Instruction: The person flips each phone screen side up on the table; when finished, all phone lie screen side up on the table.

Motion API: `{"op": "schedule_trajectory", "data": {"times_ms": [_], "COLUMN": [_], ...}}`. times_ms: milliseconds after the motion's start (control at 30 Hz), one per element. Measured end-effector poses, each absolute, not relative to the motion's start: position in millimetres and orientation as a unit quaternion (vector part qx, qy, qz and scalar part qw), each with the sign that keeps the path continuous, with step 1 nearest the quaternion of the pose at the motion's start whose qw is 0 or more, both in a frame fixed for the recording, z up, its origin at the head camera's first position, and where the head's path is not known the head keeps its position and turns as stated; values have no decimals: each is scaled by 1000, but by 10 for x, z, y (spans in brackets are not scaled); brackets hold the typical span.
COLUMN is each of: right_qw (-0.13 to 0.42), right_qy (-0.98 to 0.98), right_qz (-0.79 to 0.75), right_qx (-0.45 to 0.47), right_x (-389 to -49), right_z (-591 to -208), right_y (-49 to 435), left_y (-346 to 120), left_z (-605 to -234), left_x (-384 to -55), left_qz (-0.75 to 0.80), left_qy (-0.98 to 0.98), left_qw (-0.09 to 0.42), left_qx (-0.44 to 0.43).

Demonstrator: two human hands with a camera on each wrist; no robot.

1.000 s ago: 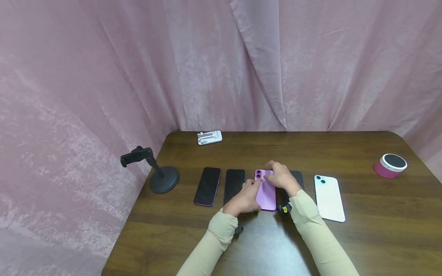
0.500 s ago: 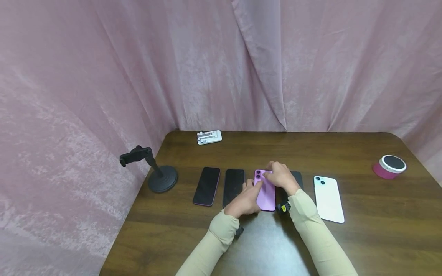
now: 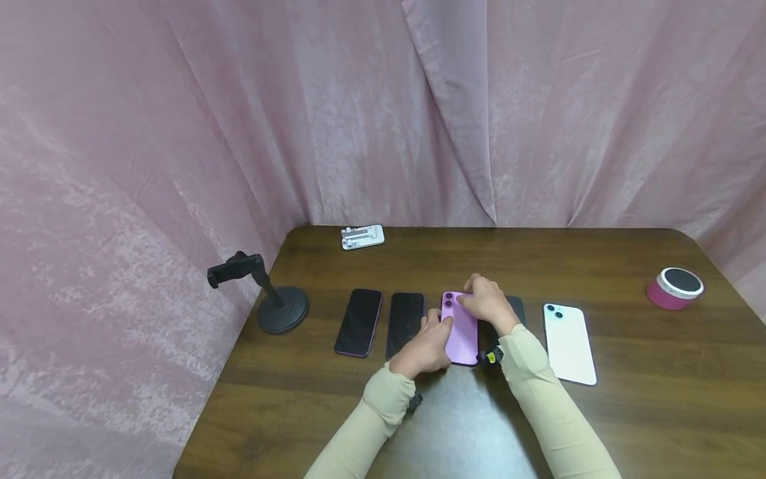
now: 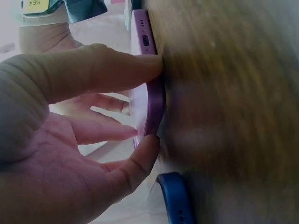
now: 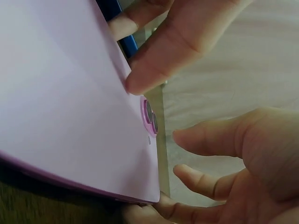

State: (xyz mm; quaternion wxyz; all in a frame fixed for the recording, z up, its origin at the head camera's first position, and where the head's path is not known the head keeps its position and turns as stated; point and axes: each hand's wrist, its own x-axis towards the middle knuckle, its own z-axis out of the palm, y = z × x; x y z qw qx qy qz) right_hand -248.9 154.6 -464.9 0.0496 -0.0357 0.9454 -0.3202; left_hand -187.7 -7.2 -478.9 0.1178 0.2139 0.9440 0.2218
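Purple phone (image 3: 463, 339) lies 12-to-6, left hand (image 3: 426, 344) pinching its 7 o'clock corner, right hand (image 3: 488, 305) touching at 1, grip unclear.

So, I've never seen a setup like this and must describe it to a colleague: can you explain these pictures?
There is no robot here, just a person working with bare hands. The wide picture comes from a head camera looking forward and down; each close-up comes from a camera worn on one wrist.

The left hand pinches the near left corner of a purple phone, back up. The right hand touches its far end; how firmly, I can't tell.

On the wooden table, two dark phones lie to the left. To the right are a dark device, partly hidden by the right arm, and a white phone. Farther out are a black stand, a white gadget and a round pink-and-white object.
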Motion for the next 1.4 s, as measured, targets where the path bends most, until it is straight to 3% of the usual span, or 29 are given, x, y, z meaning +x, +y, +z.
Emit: {"op": "schedule_trajectory", "data": {"times_ms": [800,1400], "right_qw": [75,45], "right_qy": [915,907], "right_qz": [-395,-417], "right_qx": [-28,-34], "right_x": [-2445,-2374], "right_z": [-4558,-4451], "right_y": [1586,1602], "left_y": [-107,-104], "left_z": [-4774,-4783], "left_x": [-1926,-1936], "left_qz": [221,269], "left_qy": [939,927], "left_qw": [136,144], "left_qx": [225,217]}}
